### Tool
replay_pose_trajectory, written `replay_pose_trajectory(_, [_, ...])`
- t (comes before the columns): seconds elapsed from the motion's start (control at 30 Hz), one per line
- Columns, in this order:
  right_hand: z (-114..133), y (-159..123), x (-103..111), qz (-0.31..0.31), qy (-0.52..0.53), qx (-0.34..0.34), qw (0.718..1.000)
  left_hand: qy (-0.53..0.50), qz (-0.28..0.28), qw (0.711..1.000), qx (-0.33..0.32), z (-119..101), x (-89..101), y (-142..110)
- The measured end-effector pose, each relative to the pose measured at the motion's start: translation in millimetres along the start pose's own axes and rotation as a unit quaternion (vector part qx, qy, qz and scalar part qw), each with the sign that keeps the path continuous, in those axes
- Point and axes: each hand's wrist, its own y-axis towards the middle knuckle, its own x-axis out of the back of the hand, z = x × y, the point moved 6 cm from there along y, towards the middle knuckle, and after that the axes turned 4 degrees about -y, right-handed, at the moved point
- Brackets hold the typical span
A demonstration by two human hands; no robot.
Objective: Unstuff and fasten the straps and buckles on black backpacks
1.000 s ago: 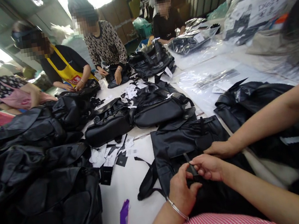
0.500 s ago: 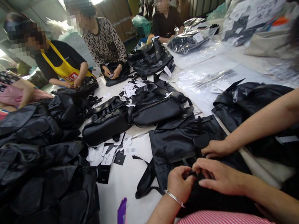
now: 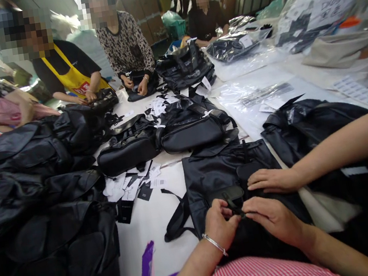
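A black backpack (image 3: 198,177) lies flat in front of me. My left hand (image 3: 222,224), with a silver bangle at the wrist, is closed in a pinch on a narrow black strap (image 3: 235,209) below a small front flap (image 3: 230,194). Fingertips of my right hand (image 3: 274,219) are pressed together on the same strap, close to the left fingers. Part of the strap is hidden between the fingers. Just above my right hand, a co-worker's hand (image 3: 275,179) rests flat on the backpack. A loose shoulder strap (image 3: 178,219) trails off its left side.
Black bags (image 3: 58,249) are heaped at left. Two more bags (image 3: 190,132) stand beyond, with paper tags (image 3: 132,187) beside them. Purple tape (image 3: 148,268) marks the near table edge. Plastic sleeves (image 3: 243,97) lie at right. Several people work across the table.
My hands have shifted slightly and the small flap now shows above them, with the strap drawn out between my fingers. The co-worker's hand has flattened onto the backpack.
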Motion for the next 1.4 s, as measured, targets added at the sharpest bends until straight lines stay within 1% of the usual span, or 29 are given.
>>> replay_pose_trajectory(0.07, [11.0, -7.9, -1.0, -0.005, -0.024, 0.068, 0.997, 0.005, -0.003, 1.000, -0.010, 1.0, -0.5, 1.2])
replay_pose_trajectory(0.1, [15.1, -11.2, -2.0, -0.007, -0.035, 0.089, 0.995, 0.006, -0.002, 1.000, -0.015, 1.6, -1.1, 1.9])
replay_pose_trajectory(0.23, [25.2, -18.1, -8.1, -0.005, -0.069, 0.130, 0.989, 0.003, 0.008, 1.000, -0.017, 4.9, -3.5, 4.6])
replay_pose_trajectory(0.33, [26.2, -19.4, -10.7, -0.007, -0.084, 0.131, 0.988, -0.018, 0.022, 1.000, -0.006, 6.0, -3.8, 5.6])
replay_pose_trajectory(0.43, [22.1, -20.8, -10.3, -0.015, -0.085, 0.124, 0.989, -0.052, 0.039, 0.998, 0.012, 5.4, -3.7, 6.1])
replay_pose_trajectory(0.53, [17.1, -21.4, -10.4, -0.014, -0.096, 0.124, 0.988, -0.065, 0.046, 0.997, 0.022, 3.3, -3.8, 6.9])
replay_pose_trajectory(0.63, [13.3, -18.5, -13.3, -0.007, -0.107, 0.116, 0.987, -0.057, 0.042, 0.997, 0.026, 2.7, -4.0, 8.6])
replay_pose_trajectory(0.73, [12.9, -14.6, -17.9, -0.015, -0.104, 0.109, 0.988, -0.048, 0.034, 0.998, 0.032, 5.0, -4.1, 9.9])
replay_pose_trajectory(0.9, [19.0, -18.8, -23.9, -0.060, -0.099, 0.141, 0.983, -0.022, 0.011, 0.998, 0.050, 11.6, -3.5, 11.0])
replay_pose_trajectory(1.07, [20.5, -24.2, -23.4, -0.053, -0.133, 0.159, 0.977, -0.004, 0.003, 0.997, 0.079, 19.8, -5.0, 14.3])
replay_pose_trajectory(1.17, [20.0, -21.9, -19.0, -0.046, -0.134, 0.157, 0.977, -0.024, 0.008, 0.997, 0.075, 20.4, -5.2, 15.5])
replay_pose_trajectory(1.3, [18.8, -16.7, -14.4, -0.060, -0.114, 0.134, 0.983, -0.044, 0.018, 0.997, 0.058, 16.5, -4.1, 14.4])
replay_pose_trajectory(1.4, [21.1, -17.2, -18.3, -0.063, -0.118, 0.151, 0.979, -0.036, 0.018, 0.998, 0.049, 16.0, -3.2, 13.0])
